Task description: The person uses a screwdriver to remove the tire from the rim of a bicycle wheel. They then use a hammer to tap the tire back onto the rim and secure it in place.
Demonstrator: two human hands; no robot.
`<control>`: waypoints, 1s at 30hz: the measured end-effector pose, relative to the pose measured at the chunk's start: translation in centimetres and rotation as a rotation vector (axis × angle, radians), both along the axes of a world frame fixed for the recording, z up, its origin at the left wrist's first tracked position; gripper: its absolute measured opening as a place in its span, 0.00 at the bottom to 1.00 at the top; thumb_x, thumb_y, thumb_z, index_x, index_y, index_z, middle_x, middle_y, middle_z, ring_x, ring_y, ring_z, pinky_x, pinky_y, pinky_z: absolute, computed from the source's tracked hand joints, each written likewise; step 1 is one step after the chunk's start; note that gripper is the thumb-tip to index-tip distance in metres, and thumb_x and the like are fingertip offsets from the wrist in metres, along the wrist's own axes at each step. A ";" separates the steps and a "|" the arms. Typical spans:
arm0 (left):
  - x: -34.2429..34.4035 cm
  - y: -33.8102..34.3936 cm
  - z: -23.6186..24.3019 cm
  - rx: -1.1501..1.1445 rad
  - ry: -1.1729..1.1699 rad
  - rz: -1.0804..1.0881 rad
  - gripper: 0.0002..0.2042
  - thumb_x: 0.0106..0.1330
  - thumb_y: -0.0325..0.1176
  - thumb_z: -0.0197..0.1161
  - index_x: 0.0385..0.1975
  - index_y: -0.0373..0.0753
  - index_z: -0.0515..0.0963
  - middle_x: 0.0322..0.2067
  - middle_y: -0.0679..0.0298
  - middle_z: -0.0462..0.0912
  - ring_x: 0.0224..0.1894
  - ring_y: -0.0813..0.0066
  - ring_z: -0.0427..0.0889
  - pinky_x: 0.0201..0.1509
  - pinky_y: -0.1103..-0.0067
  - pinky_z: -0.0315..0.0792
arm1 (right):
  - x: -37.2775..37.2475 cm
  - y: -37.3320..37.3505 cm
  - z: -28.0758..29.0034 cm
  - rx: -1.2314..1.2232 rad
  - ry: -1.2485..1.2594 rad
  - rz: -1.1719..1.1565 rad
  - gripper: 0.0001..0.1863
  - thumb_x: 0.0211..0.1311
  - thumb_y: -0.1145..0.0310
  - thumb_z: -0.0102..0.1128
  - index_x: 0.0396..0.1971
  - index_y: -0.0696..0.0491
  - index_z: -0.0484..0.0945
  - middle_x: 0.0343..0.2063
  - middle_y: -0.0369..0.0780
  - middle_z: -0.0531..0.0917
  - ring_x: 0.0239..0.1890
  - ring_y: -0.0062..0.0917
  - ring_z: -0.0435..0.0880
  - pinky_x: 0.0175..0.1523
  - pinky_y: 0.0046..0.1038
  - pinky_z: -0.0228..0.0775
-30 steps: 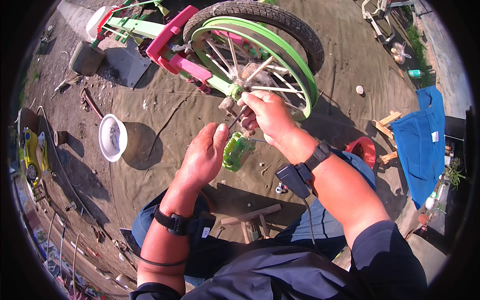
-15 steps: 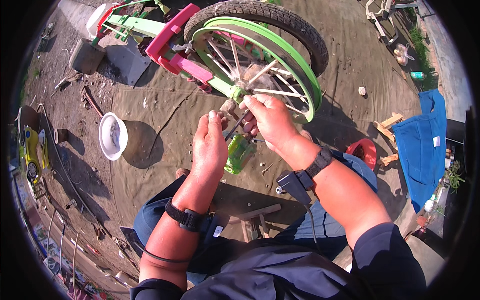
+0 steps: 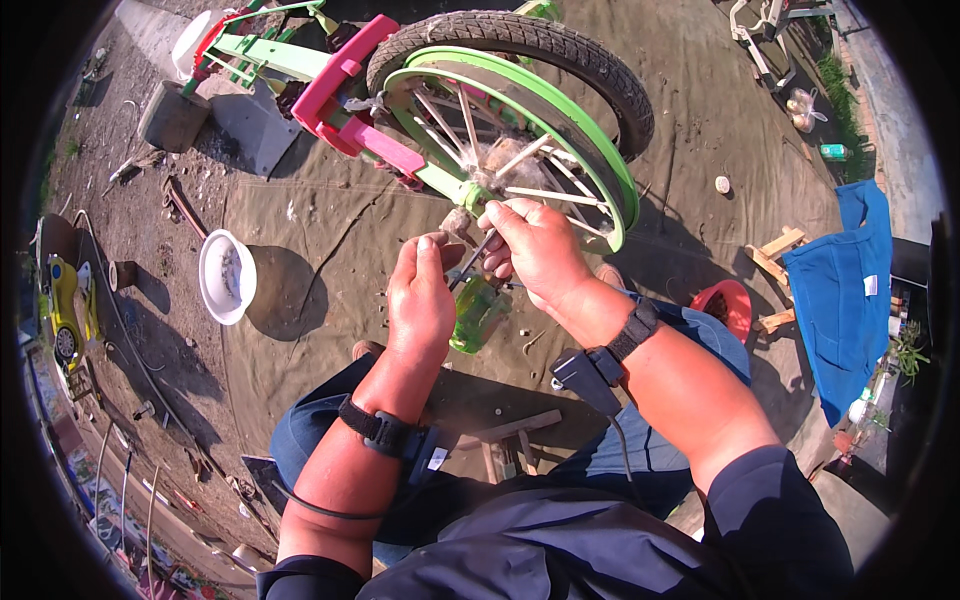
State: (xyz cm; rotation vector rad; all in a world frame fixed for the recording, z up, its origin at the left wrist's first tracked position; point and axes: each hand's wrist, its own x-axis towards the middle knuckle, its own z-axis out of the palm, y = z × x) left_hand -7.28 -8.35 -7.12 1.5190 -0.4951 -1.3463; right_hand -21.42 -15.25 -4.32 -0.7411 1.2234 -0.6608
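Observation:
My right hand [image 3: 540,250] pinches the upper end of a thin dark rod [image 3: 471,262] between thumb and fingers. The rod slants down toward my left hand [image 3: 420,295], whose curled fingers close around its lower part; its tip is hidden there. Just beyond my fingers is the green hub end of a wheel [image 3: 628,190] with a green rim and pale spokes, and a lumpy brownish piece [image 3: 459,222] sits beside the hub. A translucent green plastic container [image 3: 482,318] lies below the rod, partly behind my left hand.
A black tyre [image 3: 560,42] stands behind the rim, beside a pink and green frame [image 3: 375,140]. On the left is a white bowl [image 3: 228,278]; on the right are a red bowl [image 3: 732,303] and blue cloth [image 3: 845,290] near a wooden stand [image 3: 775,255]. A brown sheet covers the ground.
Both hands have shifted very slightly downward with the rod, its shaft showing more plainly between them. The grip looks the same; the wheel moves slightly in view.

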 end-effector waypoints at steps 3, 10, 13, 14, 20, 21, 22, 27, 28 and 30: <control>0.0 0.0 -0.4 -0.015 0.005 0.008 0.16 0.81 0.39 0.44 0.49 0.34 0.75 0.40 0.59 0.84 0.43 0.74 0.80 0.50 0.76 0.72 | 0.0 0.0 -0.2 -0.003 -0.007 -0.007 0.15 0.73 0.60 0.54 0.34 0.57 0.80 0.20 0.37 0.81 0.18 0.18 0.81 0.21 0.20 0.70; 0.0 -0.1 0.1 0.007 0.001 0.003 0.17 0.80 0.40 0.44 0.52 0.33 0.73 0.44 0.56 0.84 0.47 0.70 0.81 0.56 0.74 0.71 | -1.0 -0.2 -2.4 -0.334 0.323 0.180 0.23 0.74 0.51 0.50 0.35 0.57 0.81 0.23 0.37 0.84 0.24 0.25 0.84 0.29 0.29 0.74; -0.2 -0.3 0.4 0.016 -0.002 0.002 0.18 0.80 0.42 0.43 0.54 0.34 0.72 0.45 0.55 0.84 0.48 0.69 0.82 0.57 0.74 0.70 | -0.4 1.3 -4.9 -0.539 0.402 0.136 0.32 0.74 0.41 0.44 0.34 0.57 0.83 0.27 0.39 0.86 0.32 0.27 0.85 0.40 0.31 0.74; -0.3 -0.4 0.4 0.017 -0.007 0.003 0.18 0.80 0.42 0.43 0.54 0.34 0.72 0.45 0.56 0.84 0.48 0.69 0.82 0.57 0.74 0.70 | -0.5 1.6 -5.3 -0.456 0.334 0.135 0.35 0.73 0.38 0.42 0.34 0.57 0.84 0.28 0.39 0.86 0.34 0.27 0.85 0.42 0.31 0.73; -0.5 -0.3 0.9 0.013 0.049 0.013 0.19 0.81 0.43 0.43 0.56 0.35 0.71 0.46 0.58 0.84 0.48 0.70 0.82 0.52 0.76 0.71 | -0.4 2.1 -5.1 0.000 0.029 0.176 0.39 0.72 0.33 0.38 0.35 0.55 0.85 0.29 0.41 0.87 0.35 0.26 0.83 0.45 0.26 0.71; -0.5 -0.3 0.9 0.012 0.046 0.012 0.19 0.81 0.43 0.43 0.56 0.35 0.71 0.46 0.57 0.84 0.48 0.70 0.82 0.52 0.75 0.71 | -0.4 2.1 -5.0 -0.020 0.042 0.189 0.39 0.72 0.33 0.39 0.35 0.56 0.85 0.29 0.42 0.87 0.34 0.27 0.83 0.45 0.27 0.71; -0.5 -0.3 0.9 0.011 0.044 0.011 0.19 0.81 0.43 0.43 0.57 0.35 0.71 0.46 0.57 0.84 0.48 0.70 0.83 0.52 0.75 0.71 | -0.5 2.1 -4.9 -0.040 0.056 0.201 0.38 0.72 0.34 0.40 0.34 0.56 0.85 0.28 0.42 0.86 0.34 0.28 0.83 0.44 0.27 0.72; -0.5 -0.2 0.6 -0.019 0.103 0.026 0.19 0.81 0.43 0.43 0.56 0.35 0.70 0.46 0.55 0.84 0.46 0.68 0.84 0.49 0.74 0.75 | -0.5 2.3 -3.6 -0.285 0.273 0.357 0.34 0.72 0.39 0.48 0.30 0.59 0.83 0.26 0.47 0.85 0.33 0.35 0.85 0.43 0.34 0.74; -0.4 -0.2 0.5 -0.012 0.111 0.026 0.18 0.81 0.43 0.43 0.56 0.35 0.70 0.46 0.54 0.84 0.46 0.67 0.84 0.49 0.73 0.75 | -0.4 2.2 -2.2 -0.296 0.283 0.362 0.33 0.71 0.40 0.49 0.30 0.59 0.83 0.26 0.48 0.85 0.33 0.37 0.86 0.42 0.35 0.74; -0.3 -0.2 0.4 0.003 0.139 0.027 0.18 0.81 0.42 0.43 0.56 0.34 0.70 0.46 0.53 0.84 0.45 0.66 0.84 0.48 0.72 0.77 | -0.4 2.1 -1.7 -0.333 0.306 0.367 0.32 0.71 0.42 0.51 0.29 0.60 0.82 0.25 0.50 0.85 0.33 0.41 0.86 0.41 0.38 0.75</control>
